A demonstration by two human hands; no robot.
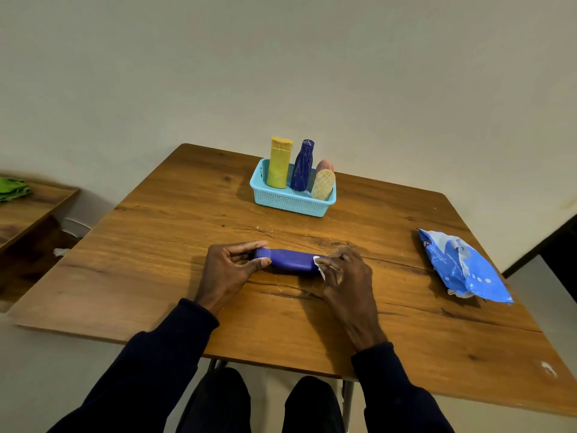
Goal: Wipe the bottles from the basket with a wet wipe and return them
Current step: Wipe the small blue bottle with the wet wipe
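A blue bottle lies on its side on the wooden table. My left hand pinches its cap end between thumb and fingers. My right hand presses a white wet wipe against the bottle's other end. Farther back, a light blue basket holds a yellow bottle, a dark blue bottle, a cream bottle and a pink one partly hidden behind it.
A blue wet wipe pack lies open near the table's right edge. A lower wooden surface with a green cloth sits to the left. My knees show under the table's front edge.
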